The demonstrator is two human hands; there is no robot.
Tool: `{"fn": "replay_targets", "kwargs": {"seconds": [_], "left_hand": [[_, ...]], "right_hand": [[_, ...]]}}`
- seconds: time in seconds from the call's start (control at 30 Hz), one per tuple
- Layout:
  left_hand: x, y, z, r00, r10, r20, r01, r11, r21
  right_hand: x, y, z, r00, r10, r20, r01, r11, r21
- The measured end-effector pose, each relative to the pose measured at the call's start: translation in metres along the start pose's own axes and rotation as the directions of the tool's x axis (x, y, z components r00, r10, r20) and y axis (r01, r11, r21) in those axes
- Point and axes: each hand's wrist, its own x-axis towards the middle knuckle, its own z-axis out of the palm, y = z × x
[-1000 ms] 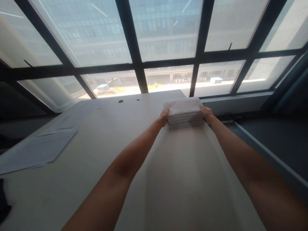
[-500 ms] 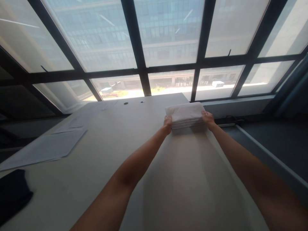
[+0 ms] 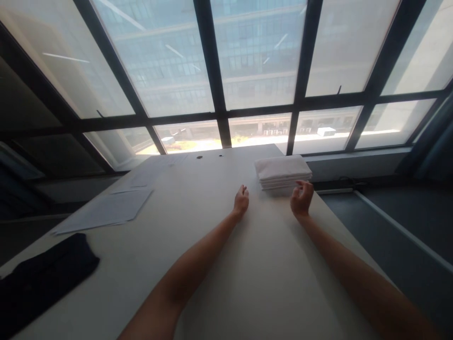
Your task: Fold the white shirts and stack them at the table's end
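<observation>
A stack of folded white cloths lies near the far right corner of the white table, with several layers showing along its front edge. My right hand is just in front of the stack's right end, fingers loosely bent and apart, holding nothing. To the left of the stack's front edge, my left hand hangs over the table with nothing in it. Its fingers are half curled and not pressed together.
Printed paper sheets lie on the left of the white table. Closer, at the lower left, is a dark folded cloth. Beyond the far edge stand framed windows. Past the right edge, a pale bar runs low over the dark floor.
Both hands have let go of the stack's ends and drawn back toward me. The stack stays at the far right. My view has turned slightly left, bringing more dark cloth into sight.
</observation>
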Motion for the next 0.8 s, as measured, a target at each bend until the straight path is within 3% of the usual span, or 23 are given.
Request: {"fn": "replay_targets", "kwargs": {"seconds": [0.1,0.23,0.33,0.4,0.5,0.57,0.63,0.7,0.8], "left_hand": [[-0.046,-0.007,-0.025,0.989,0.145,-0.002,-0.143,0.979,0.145],[-0.105,-0.018,-0.072,0.934,0.236,0.266,-0.310,0.908,0.282],[-0.134,-0.020,-0.125,0.903,0.269,0.336,-0.402,0.806,0.434],[-0.142,-0.015,-0.169,0.925,0.288,0.247,-0.379,0.729,0.570],[-0.143,0.000,-0.244,0.947,0.321,-0.027,-0.163,0.549,0.820],[-0.140,0.010,-0.293,0.916,0.326,-0.235,0.098,0.386,0.917],[-0.137,0.017,-0.336,0.860,0.294,-0.417,0.342,0.275,0.899],[-0.133,0.019,-0.372,0.816,0.244,-0.524,0.478,0.224,0.849],[-0.127,0.019,-0.409,0.795,0.207,-0.570,0.543,0.176,0.821]], "right_hand": [[-0.043,-0.030,0.011,0.955,-0.111,0.275,0.094,0.993,0.075],[-0.083,-0.071,0.024,0.801,-0.129,0.585,0.211,0.975,-0.074],[-0.105,-0.099,0.029,0.716,-0.131,0.686,0.337,0.925,-0.175],[-0.119,-0.117,0.033,0.686,-0.161,0.709,0.399,0.899,-0.183],[-0.139,-0.137,0.039,0.650,-0.218,0.728,0.470,0.868,-0.160],[-0.149,-0.145,0.044,0.624,-0.253,0.739,0.507,0.851,-0.137],[-0.154,-0.147,0.048,0.600,-0.280,0.749,0.536,0.836,-0.116],[-0.157,-0.144,0.051,0.583,-0.296,0.756,0.553,0.827,-0.102],[-0.157,-0.137,0.054,0.576,-0.311,0.756,0.560,0.824,-0.088]]}}
